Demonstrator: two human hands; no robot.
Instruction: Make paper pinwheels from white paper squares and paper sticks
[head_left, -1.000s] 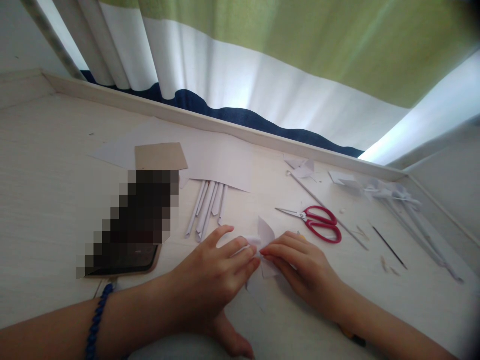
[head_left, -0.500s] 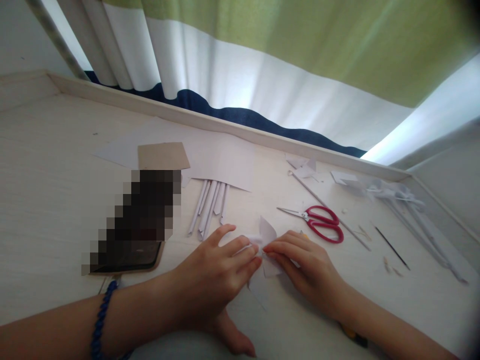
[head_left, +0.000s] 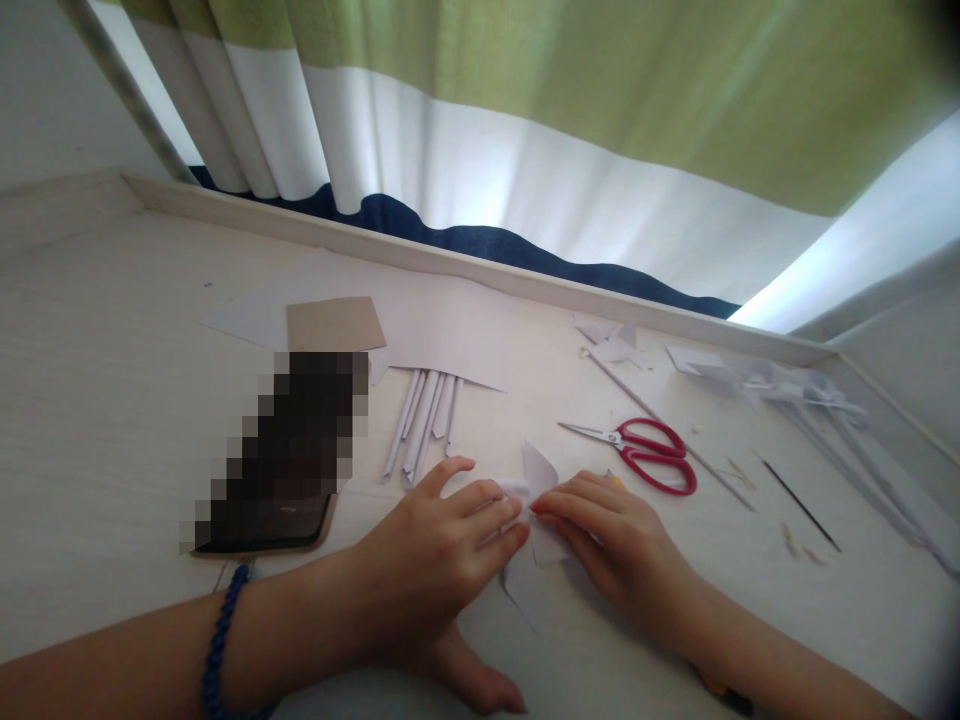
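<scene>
Standing close by, I see a white paper piece (head_left: 547,542) on the pale tabletop (head_left: 90,420), near the person and between the two hands, its middle mostly covered by fingers. It looks like plain, thin paper shaped into several vanes: a leaf-shaped vane (head_left: 540,470) stands up beyond the fingertips, bulging along its right side and coming to a point at the top; a flatter, squarish flap reaches out beneath the right hand; and a narrow flap (head_left: 520,598) tapers to a fine tip toward the person, with a dark shaded edge. Another bit of white shows behind the left fingers, though I cannot tell how it joins the rest. The left hand (head_left: 450,540) is spread wide, index finger lifted and thumb set well apart, its other fingertips touching the paper by the centre. The right hand (head_left: 615,530) is narrow, fingertips bunched together and pinching the paper at that same centre. Just beyond it lie red-handled scissors (head_left: 615,438), their blades pointing left, and a thin rolled stick (head_left: 637,400) runs slantwise behind them. Slim paper rolls (head_left: 427,425) lie side by side beyond the left hand, partly under a white sheet (head_left: 457,320)
</scene>
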